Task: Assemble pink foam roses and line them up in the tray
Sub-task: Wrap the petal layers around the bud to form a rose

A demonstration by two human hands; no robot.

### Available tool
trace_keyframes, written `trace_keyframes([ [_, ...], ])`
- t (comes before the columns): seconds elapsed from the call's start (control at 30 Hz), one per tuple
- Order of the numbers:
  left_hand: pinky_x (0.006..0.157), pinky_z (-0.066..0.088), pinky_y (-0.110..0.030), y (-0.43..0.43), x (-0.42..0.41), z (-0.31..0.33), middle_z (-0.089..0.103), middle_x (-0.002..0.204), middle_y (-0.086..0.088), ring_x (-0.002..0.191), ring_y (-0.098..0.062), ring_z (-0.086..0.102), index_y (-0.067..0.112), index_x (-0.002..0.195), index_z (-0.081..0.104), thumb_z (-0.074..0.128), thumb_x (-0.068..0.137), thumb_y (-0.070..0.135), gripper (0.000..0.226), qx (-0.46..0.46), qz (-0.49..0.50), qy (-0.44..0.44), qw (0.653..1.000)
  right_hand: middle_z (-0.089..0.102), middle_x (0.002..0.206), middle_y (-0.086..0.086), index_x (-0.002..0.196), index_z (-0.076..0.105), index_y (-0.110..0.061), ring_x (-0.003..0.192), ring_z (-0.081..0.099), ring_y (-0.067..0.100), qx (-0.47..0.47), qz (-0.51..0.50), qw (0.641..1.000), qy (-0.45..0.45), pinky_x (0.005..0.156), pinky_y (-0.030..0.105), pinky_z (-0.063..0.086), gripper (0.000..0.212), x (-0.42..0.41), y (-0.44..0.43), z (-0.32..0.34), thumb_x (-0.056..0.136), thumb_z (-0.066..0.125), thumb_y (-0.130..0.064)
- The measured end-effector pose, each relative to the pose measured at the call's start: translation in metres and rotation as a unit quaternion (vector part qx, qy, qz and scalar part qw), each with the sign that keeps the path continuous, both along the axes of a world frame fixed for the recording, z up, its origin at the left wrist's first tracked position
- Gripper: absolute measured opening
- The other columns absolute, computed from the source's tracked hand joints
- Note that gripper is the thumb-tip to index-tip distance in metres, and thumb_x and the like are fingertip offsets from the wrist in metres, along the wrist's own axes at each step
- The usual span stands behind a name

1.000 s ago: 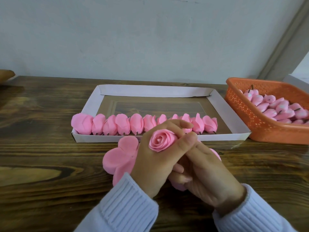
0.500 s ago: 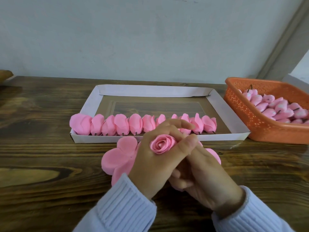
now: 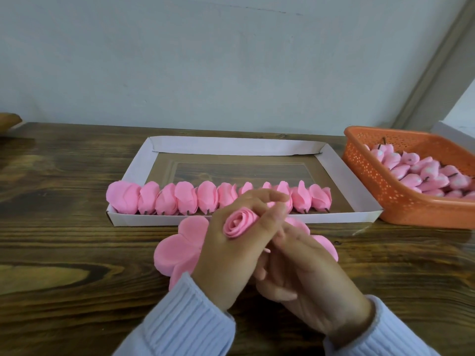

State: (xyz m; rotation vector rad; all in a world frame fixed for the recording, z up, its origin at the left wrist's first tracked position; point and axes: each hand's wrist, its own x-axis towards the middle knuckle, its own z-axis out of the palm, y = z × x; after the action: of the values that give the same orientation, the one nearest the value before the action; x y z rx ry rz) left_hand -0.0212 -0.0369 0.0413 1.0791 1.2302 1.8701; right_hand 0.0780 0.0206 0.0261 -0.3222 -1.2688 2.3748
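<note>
My left hand (image 3: pixel 231 250) grips a rolled pink foam rose (image 3: pixel 237 223) between thumb and fingers, its spiral facing up. Just right of it and partly beneath, my right hand (image 3: pixel 305 276) has its fingers curled under the rose; what they hold is hidden. Flat pink foam petals (image 3: pixel 180 249) lie on the table under both hands. A white cardboard tray (image 3: pixel 334 163) stands behind them. Along its near edge runs a row of several finished pink roses (image 3: pixel 185 200).
An orange perforated basket (image 3: pixel 385 191) with several pink rose buds on dark stems sits at the right, touching the tray's corner. The wooden table ends at a pale wall behind. A brown object (image 3: pixel 7 122) shows at the far left edge.
The rose in my left hand has tilted and turned slightly. My left forefinger has stretched out over it. Both hands stay in the same spot before the tray.
</note>
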Motion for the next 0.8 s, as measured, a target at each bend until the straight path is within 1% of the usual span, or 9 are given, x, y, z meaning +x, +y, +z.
trace_keyframes([
  [0.03, 0.041, 0.049, -0.048, 0.0006, -0.0008, 0.0003, 0.072, 0.099, 0.005, 0.059, -0.025, 0.063, 0.025, 0.052, 0.063, 0.066, 0.068, 0.045, 0.026, 0.0, 0.009, -0.016, 1.0, 0.052, 0.063, 0.006, 0.1, 0.07, -0.017, 0.053, 0.048, 0.008, -0.002, 0.012, 1.0, 0.012, 0.035, 0.011, 0.028, 0.021, 0.0003, 0.0005, 0.0002, 0.084, 0.058, -0.023],
  [0.17, 0.034, 0.041, -0.017, 0.0002, 0.0006, 0.0016, 0.072, 0.1, 0.011, 0.048, -0.008, 0.061, 0.028, 0.056, 0.065, 0.069, 0.061, 0.046, 0.02, -0.031, -0.016, -0.052, 0.998, 0.055, 0.068, -0.003, 0.109, 0.065, -0.018, 0.056, 0.045, 0.004, 0.003, 0.03, 0.999, 0.022, 0.04, 0.01, 0.027, 0.025, 0.0009, 0.0011, 0.0005, 0.085, 0.061, -0.017],
  [0.23, 0.035, 0.044, -0.018, 0.0002, 0.001, -0.0002, 0.071, 0.103, 0.011, 0.053, -0.009, 0.065, 0.028, 0.061, 0.068, 0.069, 0.062, 0.045, 0.017, -0.037, -0.038, -0.051, 0.997, 0.057, 0.067, -0.003, 0.095, 0.069, -0.02, 0.052, 0.045, 0.004, -0.001, 0.027, 1.0, 0.014, 0.039, 0.01, 0.028, 0.011, 0.0006, 0.0016, -0.0003, 0.087, 0.062, -0.024],
  [0.3, 0.041, 0.048, -0.024, 0.0003, -0.0002, -0.0007, 0.071, 0.105, 0.012, 0.058, -0.012, 0.067, 0.027, 0.064, 0.071, 0.066, 0.066, 0.045, 0.018, -0.027, -0.049, -0.031, 0.998, 0.056, 0.061, 0.001, 0.08, 0.07, -0.024, 0.048, 0.045, 0.006, 0.017, 0.019, 1.0, -0.003, 0.036, 0.011, 0.027, 0.02, -0.0001, 0.0015, -0.0006, 0.09, 0.053, -0.03],
  [0.43, 0.045, 0.047, -0.028, 0.0011, -0.002, -0.0018, 0.071, 0.109, 0.011, 0.062, -0.017, 0.065, 0.025, 0.068, 0.072, 0.064, 0.069, 0.049, 0.025, -0.024, -0.026, -0.015, 0.999, 0.055, 0.068, 0.009, 0.101, 0.065, -0.013, 0.057, 0.056, 0.01, 0.014, 0.012, 0.999, 0.031, 0.04, 0.015, 0.033, 0.022, 0.0003, 0.0006, -0.001, 0.084, 0.062, -0.026],
  [0.53, 0.038, 0.044, -0.021, 0.0013, -0.0005, -0.0044, 0.071, 0.106, 0.012, 0.053, -0.011, 0.062, 0.028, 0.066, 0.071, 0.066, 0.07, 0.045, 0.018, -0.006, -0.039, -0.005, 0.999, 0.052, 0.062, 0.007, 0.104, 0.061, -0.008, 0.046, 0.051, 0.006, 0.011, 0.002, 1.0, 0.027, 0.039, 0.015, 0.024, 0.028, 0.0006, 0.0018, -0.0002, 0.085, 0.07, -0.025],
  [0.6, 0.038, 0.043, -0.015, 0.0005, 0.0009, -0.0046, 0.071, 0.105, 0.015, 0.046, 0.0, 0.057, 0.031, 0.073, 0.073, 0.066, 0.072, 0.041, 0.013, 0.001, -0.058, 0.01, 0.998, 0.049, 0.055, 0.005, 0.089, 0.06, -0.006, 0.038, 0.045, 0.005, 0.022, -0.004, 1.0, -0.008, 0.038, 0.015, 0.017, 0.023, 0.0024, 0.0032, 0.0008, 0.09, 0.056, -0.029],
  [0.67, 0.037, 0.043, -0.015, 0.0, 0.0015, -0.0053, 0.07, 0.106, 0.017, 0.043, 0.002, 0.056, 0.033, 0.08, 0.074, 0.064, 0.076, 0.041, 0.014, 0.004, -0.054, 0.03, 0.998, 0.048, 0.051, 0.002, 0.074, 0.06, -0.008, 0.036, 0.042, 0.006, 0.06, -0.015, 0.997, -0.043, 0.038, 0.018, 0.014, 0.033, 0.0023, 0.0042, -0.0003, 0.092, 0.046, -0.031],
  [0.8, 0.049, 0.053, -0.024, 0.0031, 0.0014, -0.0069, 0.072, 0.106, 0.01, 0.082, -0.01, 0.071, 0.029, 0.081, 0.075, 0.06, 0.079, 0.042, 0.021, 0.017, -0.03, 0.011, 0.999, 0.053, 0.058, 0.003, 0.094, 0.069, -0.012, 0.042, 0.041, 0.009, 0.122, -0.065, 0.99, -0.024, 0.04, 0.02, 0.02, 0.028, -0.0025, 0.0005, -0.0038, 0.091, 0.051, -0.033],
])
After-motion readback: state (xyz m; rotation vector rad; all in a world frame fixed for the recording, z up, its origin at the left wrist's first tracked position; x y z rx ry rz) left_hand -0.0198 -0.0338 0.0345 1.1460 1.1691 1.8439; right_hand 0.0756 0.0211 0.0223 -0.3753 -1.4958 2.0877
